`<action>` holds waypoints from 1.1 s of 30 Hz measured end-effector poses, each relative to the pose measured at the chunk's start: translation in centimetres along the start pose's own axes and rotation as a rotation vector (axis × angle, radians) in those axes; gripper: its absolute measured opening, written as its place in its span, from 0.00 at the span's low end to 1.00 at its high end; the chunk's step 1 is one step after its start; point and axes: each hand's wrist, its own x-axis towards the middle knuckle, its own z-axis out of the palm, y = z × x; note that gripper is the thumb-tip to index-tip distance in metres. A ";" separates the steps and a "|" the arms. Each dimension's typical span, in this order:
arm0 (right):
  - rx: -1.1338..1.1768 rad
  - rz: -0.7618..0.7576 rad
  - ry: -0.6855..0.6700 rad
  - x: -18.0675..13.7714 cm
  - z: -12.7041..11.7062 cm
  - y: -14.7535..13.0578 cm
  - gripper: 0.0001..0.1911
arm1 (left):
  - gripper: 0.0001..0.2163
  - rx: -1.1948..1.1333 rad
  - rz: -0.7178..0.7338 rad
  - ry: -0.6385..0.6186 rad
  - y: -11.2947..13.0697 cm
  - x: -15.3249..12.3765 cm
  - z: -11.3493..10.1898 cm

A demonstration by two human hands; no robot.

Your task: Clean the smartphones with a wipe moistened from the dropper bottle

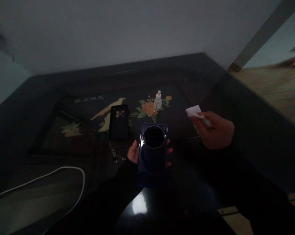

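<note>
A dark blue smartphone (152, 166) with a large round camera ring lies back side up in my left hand (133, 153), whose fingers wrap round its edges from beneath. My right hand (217, 130) is to the right of the phone and apart from it, pinching a folded white tissue or cloth (194, 111). Left of the phone a black phone case (119, 124) rests on the table, with a chain strap (115, 156) trailing from its lower end. Beyond the phone a small dropper bottle (158, 101) with a white cap stands upright.
The dark glossy tabletop (88, 78) carries a printed bird and flowers. A white cable (64, 167) curves across the table's left front. A pale wall (113, 32) rises behind the table, and wooden flooring (272, 85) shows past its right edge.
</note>
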 end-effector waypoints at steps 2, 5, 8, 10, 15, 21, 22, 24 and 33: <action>-0.025 0.172 0.002 -0.1 0.0 1.6 0.12 | 0.32 0.010 -0.007 -0.028 0.2 0.0 -0.1; 0.042 0.289 -0.140 -0.9 0.8 2.9 0.16 | 0.29 0.039 -0.029 -0.064 0.3 -0.1 0.0; 0.112 0.328 -0.228 -1.6 1.6 2.6 0.18 | 0.26 0.081 -0.033 -0.098 0.3 -0.6 0.4; 0.121 0.317 -0.217 -1.8 1.6 2.0 0.18 | 0.26 0.109 -0.010 -0.101 0.1 -0.8 0.6; 0.101 0.292 -0.162 -1.6 1.0 0.7 0.18 | 0.23 0.182 0.034 -0.104 -0.2 -1.1 0.6; 0.090 0.213 -0.218 -2.0 1.4 0.9 0.19 | 0.21 0.243 0.172 -0.116 -0.5 -1.7 1.5; 0.089 0.196 -0.229 -2.2 1.6 1.1 0.19 | 0.21 0.248 0.184 -0.120 -0.4 -1.8 1.5; 0.084 0.155 -0.251 -2.5 2.2 1.4 0.20 | 0.21 0.241 0.180 -0.117 -0.2 -1.7 1.2; -0.019 -0.085 -0.346 -0.6 6.2 2.5 0.12 | 0.25 0.064 -0.014 0.096 1.1 1.2 -3.7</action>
